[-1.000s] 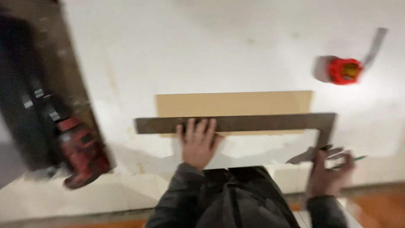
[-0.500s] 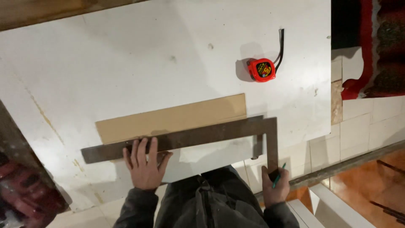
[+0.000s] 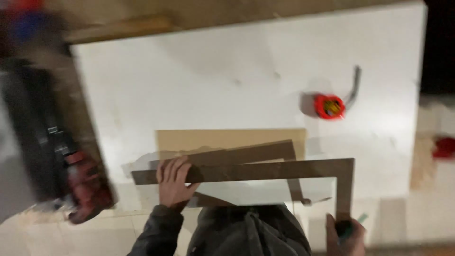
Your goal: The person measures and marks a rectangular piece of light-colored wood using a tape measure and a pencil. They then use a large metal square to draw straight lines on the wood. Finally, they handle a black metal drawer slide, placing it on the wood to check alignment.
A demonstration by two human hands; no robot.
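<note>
Pressing down with spread fingers, the left hand [image 3: 174, 182] lies flat and open on the long arm of a dark metal framing square [image 3: 265, 170], which rests on the white surface [image 3: 227, 71] across the lower edge of a tan rectangular board [image 3: 227, 139]. Motion blur doubles the square's outline. Its short arm hangs down towards the right hand [image 3: 345, 233], which is closed around a green pencil [image 3: 353, 226] just beside the square's tip. Well apart, up to the right, a red tape measure [image 3: 329, 106] sits on the surface. A red and black power tool [image 3: 80, 185] lies off the left edge
</note>
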